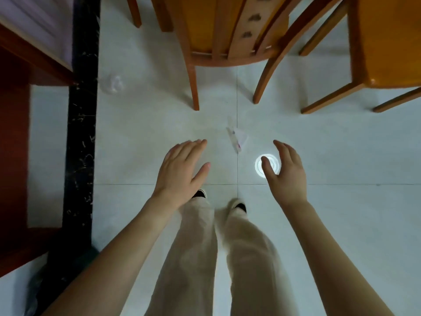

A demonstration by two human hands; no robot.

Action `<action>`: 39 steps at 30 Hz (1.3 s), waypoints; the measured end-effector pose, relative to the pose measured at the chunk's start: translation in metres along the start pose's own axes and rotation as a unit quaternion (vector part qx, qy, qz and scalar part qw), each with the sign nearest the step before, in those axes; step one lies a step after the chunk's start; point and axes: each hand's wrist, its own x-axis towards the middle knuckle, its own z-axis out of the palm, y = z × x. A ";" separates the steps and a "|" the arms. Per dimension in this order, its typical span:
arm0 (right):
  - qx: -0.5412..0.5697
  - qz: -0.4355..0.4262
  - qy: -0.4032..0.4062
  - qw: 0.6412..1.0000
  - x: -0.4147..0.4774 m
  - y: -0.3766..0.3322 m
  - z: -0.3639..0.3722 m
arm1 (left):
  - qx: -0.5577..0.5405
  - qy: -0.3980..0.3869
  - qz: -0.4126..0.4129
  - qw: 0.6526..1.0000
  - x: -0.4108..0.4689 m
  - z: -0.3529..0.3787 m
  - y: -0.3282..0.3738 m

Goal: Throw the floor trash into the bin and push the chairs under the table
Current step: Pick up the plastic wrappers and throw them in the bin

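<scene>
A clear crumpled wrapper [237,139] lies on the white tiled floor just ahead of my feet. A second piece of trash, a crumpled clear plastic lump [113,84], rests further off at the left near the black strip. My left hand [182,168] hovers open, left of the wrapper, holding nothing. My right hand [284,171] is open too, to the wrapper's right. A wooden chair [227,42] stands straight ahead with its back towards me. A second wooden chair [382,49] stands at the right. No bin is in view.
A black marble strip [82,133] runs down the left side of the floor, with dark red wooden furniture [16,133] beyond it. A bright round reflection of a lamp [259,165] shines on the tile under my right hand. My legs and shoes are below.
</scene>
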 end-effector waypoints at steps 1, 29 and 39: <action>-0.002 -0.002 -0.003 1.000 0.019 0.015 0.023 | 0.000 0.002 -0.001 1.000 0.019 0.024 -0.015; -0.035 0.000 -0.132 0.991 0.249 0.279 0.360 | -0.022 -0.002 -0.027 0.999 0.184 0.380 -0.213; -0.008 -0.062 -0.148 0.987 0.160 0.147 0.262 | -0.006 0.008 -0.070 0.998 0.099 0.255 -0.147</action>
